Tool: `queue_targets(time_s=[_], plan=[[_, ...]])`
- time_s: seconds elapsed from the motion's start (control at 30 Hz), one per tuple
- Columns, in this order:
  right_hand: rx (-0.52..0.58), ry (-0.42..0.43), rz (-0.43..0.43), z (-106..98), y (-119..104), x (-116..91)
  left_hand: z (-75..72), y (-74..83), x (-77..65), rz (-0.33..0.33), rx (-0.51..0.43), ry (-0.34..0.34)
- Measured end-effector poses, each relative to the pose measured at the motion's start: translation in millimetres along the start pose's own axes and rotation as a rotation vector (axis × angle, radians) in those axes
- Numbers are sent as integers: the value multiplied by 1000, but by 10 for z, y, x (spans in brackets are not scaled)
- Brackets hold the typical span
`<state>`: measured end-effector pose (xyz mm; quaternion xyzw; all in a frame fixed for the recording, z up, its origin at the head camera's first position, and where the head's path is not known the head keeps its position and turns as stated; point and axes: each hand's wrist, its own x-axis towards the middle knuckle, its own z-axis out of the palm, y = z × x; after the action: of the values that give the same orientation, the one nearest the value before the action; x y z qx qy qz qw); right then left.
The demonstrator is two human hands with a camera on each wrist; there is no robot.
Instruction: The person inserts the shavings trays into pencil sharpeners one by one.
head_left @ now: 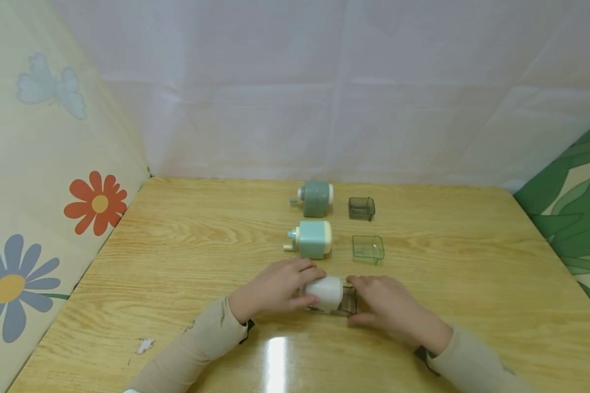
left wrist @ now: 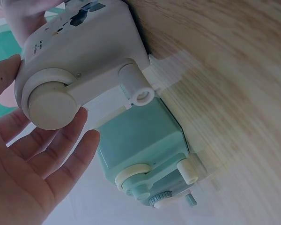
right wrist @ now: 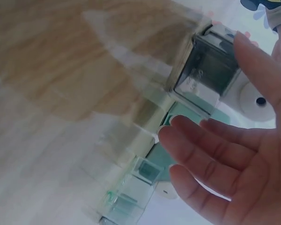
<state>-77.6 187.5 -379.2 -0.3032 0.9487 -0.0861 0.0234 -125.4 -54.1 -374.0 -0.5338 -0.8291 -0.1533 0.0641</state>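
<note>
My left hand (head_left: 282, 286) grips a white crank pencil sharpener (head_left: 329, 289) lying on its side, thumb on the near side and fingers over the far side. In the left wrist view, the crank of this white sharpener (left wrist: 91, 51) faces the palm. A dark see-through shavings drawer (head_left: 349, 301) sticks out of the sharpener's right end. Around that drawer (right wrist: 203, 75), my right hand (head_left: 390, 303) has its thumb at one edge and its fingers loosely extended by the other. The right wrist view shows a gap on the finger side; thumb contact is unclear.
Behind lie a light teal sharpener (head_left: 313, 240) and a dark green sharpener (head_left: 317, 199), cranks to the left. Right of them sit a clear green drawer (head_left: 367, 249) and a smoky drawer (head_left: 361, 208). A torn white patch (head_left: 145, 345) marks the wooden table (head_left: 201, 218).
</note>
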Motion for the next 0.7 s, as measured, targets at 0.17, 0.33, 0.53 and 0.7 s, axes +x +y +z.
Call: queue_targets(time_s=[0.17,0.33,0.53,0.7], plan=[[9,-11,-3,-40,15,-7,6,-4,-2,-2,-9,-2],[7,4,-35,-36,23,0,13,-7,0,-6,-19,-6],[0,24,-43,-17,7,27,15,-8,-3,-5,-19,-7],[7,26,-48,4,-5,55,12,-5,-3,-8,-14,-10]])
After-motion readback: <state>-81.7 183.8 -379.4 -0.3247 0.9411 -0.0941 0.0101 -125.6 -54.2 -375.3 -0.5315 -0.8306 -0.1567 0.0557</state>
